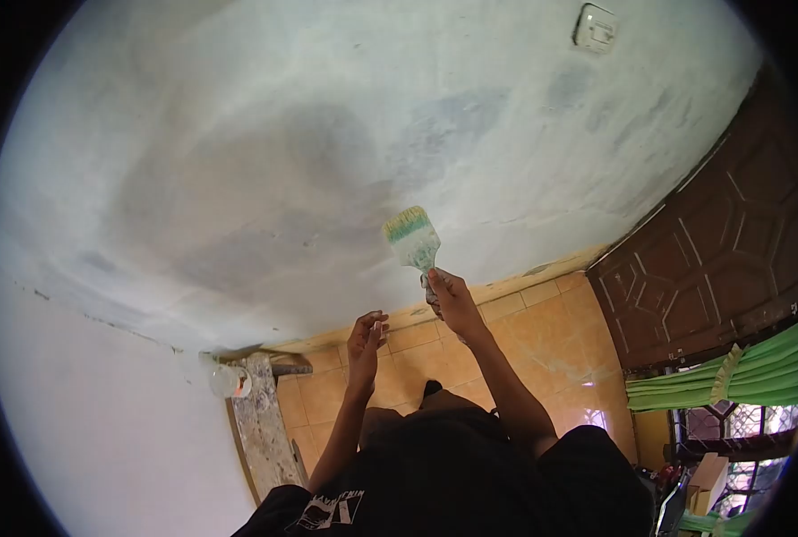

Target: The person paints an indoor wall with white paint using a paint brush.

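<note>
My right hand (449, 300) grips a paintbrush (414, 240) by its handle, with the wide head pointing up toward the wall (264, 206). Green and yellowish paint marks the bristles, and the ferrule is smeared with whitish paint. Left of it, my left hand (366, 337) hovers over the floor with fingers curled and the thumb near the fingertips. If anything small sits between those fingers, it is hidden. Grey patches spread across the pale wall in front of me.
A paint-stained bench (264, 416) stands at the left, with a clear plastic container (230, 382) on its far end. Orange tiles (408, 367) cover the floor. At the right are a brown panelled door (703, 242) and a green curtain (730, 376). A switch (597, 29) is mounted on the wall.
</note>
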A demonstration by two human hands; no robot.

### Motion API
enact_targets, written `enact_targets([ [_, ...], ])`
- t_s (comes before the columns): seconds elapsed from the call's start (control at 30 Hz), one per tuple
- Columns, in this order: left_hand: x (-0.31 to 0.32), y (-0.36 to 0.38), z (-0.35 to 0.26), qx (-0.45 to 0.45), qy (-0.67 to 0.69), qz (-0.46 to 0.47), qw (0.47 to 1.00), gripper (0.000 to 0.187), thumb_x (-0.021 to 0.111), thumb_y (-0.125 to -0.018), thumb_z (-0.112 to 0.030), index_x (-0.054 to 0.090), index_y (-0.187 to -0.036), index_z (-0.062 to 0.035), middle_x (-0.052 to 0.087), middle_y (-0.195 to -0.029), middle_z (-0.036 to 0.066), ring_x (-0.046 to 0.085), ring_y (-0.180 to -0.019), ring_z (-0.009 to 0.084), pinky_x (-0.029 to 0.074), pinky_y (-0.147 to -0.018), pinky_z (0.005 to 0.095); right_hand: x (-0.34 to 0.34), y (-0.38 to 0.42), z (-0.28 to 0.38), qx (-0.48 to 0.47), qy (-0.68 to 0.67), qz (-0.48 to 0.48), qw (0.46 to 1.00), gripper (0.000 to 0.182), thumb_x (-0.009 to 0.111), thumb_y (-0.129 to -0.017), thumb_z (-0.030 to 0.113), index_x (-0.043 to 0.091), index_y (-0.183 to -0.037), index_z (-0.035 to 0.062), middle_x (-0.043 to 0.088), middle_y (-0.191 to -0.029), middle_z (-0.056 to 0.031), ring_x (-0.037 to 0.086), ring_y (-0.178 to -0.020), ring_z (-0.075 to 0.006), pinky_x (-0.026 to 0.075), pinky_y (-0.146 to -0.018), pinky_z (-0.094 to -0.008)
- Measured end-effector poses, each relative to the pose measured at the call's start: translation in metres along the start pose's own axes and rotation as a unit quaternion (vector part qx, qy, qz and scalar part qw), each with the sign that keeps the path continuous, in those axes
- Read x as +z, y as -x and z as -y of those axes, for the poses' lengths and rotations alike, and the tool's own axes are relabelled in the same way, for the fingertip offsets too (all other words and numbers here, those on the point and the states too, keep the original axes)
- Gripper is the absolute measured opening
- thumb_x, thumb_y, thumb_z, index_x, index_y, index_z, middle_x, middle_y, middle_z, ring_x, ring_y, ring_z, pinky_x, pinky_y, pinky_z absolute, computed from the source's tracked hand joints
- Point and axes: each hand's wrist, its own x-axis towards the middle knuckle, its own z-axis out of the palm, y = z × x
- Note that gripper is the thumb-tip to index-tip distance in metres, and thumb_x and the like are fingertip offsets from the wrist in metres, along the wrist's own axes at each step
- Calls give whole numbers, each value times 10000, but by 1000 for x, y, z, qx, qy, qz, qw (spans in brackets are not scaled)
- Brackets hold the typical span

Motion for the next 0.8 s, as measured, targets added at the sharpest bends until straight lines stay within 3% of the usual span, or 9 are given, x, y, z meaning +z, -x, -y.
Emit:
enact_targets([
  [0.2,43,-28,-7,3,-13,33,999,345,500,-989,-288,528,-1251,-66,585,-1225,82,546,-1130,217,447,-927,387,-46,-19,40,-44,2,-55,998,373,432,-1032,393,468,-790,111,294,-570,95,232,-470,-7,185,-417,-206],
  [0.3,50,-44,-14,23,-4,48,999,249,512,-994,-210,555,-1203,-82,610,-1198,48,566,-1081,166,452,-868,312,-62,-28,50,-83,-2,-89,993,393,439,-1029,408,424,-750,132,273,-565,100,213,-463,-5,159,-413,-209],
  [0.5,78,-82,-39,52,-26,91,994,212,545,-977,-152,567,-1174,-75,618,-1170,47,574,-1036,159,457,-846,303,-89,-34,87,-122,-40,-166,978,388,444,-1027,404,411,-738,149,258,-570,103,203,-462,-5,142,-418,-207],
  [0.7,134,-115,-93,211,-80,137,965,167,573,-959,-103,588,-1117,-51,625,-1143,61,592,-998,159,468,-840,286,-133,-52,128,-177,-47,-184,966,361,460,-1019,411,460,-793,130,271,-575,98,205,-465,-5,150,-416,-201],
  [0.8,170,-117,-165,361,-161,93,914,184,571,-917,-27,599,-1097,-46,642,-1104,87,604,-1016,159,468,-818,278,-155,-63,161,-202,-46,-167,964,362,467,-1014,419,463,-799,127,277,-579,95,213,-470,-6,155,-416,-198],
])
